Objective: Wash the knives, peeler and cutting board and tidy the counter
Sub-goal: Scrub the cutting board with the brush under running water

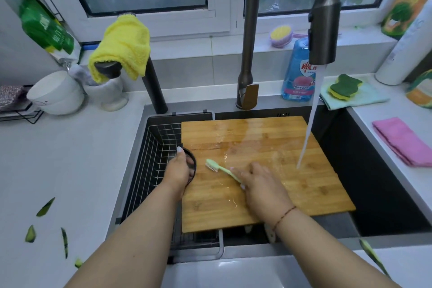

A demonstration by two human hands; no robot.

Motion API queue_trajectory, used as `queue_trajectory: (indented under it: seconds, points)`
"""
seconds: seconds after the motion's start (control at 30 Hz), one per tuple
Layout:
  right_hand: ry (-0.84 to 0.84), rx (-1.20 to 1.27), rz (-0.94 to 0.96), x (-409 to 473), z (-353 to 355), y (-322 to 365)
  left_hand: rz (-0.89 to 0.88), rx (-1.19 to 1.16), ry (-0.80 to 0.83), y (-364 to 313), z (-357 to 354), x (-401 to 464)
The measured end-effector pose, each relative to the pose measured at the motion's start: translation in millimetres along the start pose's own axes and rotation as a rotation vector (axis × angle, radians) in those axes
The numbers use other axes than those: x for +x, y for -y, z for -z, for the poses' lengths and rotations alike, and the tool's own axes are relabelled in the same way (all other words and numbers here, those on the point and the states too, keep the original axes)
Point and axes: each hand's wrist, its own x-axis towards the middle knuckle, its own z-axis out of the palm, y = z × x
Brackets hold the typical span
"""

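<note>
Gripping a green toothbrush [222,169], the right hand [261,186] presses its bristles onto the wet bamboo cutting board [264,192] lying across the sink [374,194]. The left hand [178,170] curls round the board's black ring handle [192,161]. Beyond, faucet [323,18] water [308,128] strikes the board.

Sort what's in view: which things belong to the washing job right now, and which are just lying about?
In use: cutting board, toothbrush in right hand, left hand gripping board handle, running faucet.
Lying about: pink cloth, green sponge, yellow cloth, bowls.
</note>
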Motion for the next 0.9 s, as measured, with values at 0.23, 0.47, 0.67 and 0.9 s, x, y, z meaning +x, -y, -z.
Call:
queue_trajectory:
  seconds: [0.23, 0.47, 0.67, 0.9]
  points:
    - [0.021, 0.022, 0.217, -17.2, -7.2, -14.0, 0.002, 0.007, 0.011, 1.6, 0.8, -0.2]
    - [0.054, 0.131, 0.474, -27.0, -16.3, 12.0, 0.001, 0.012, 0.005, 1.4, 0.0, -0.2]
    - [-0.035, 0.047, 0.296, -6.3, 0.5, -11.0, 0.017, 0.007, 0.028, 2.3, 1.4, 1.4]
    - [0.043, 0.001, 0.531, -15.7, -5.2, -24.4, 0.005, 0.015, 0.027, 2.7, 2.4, 0.2]
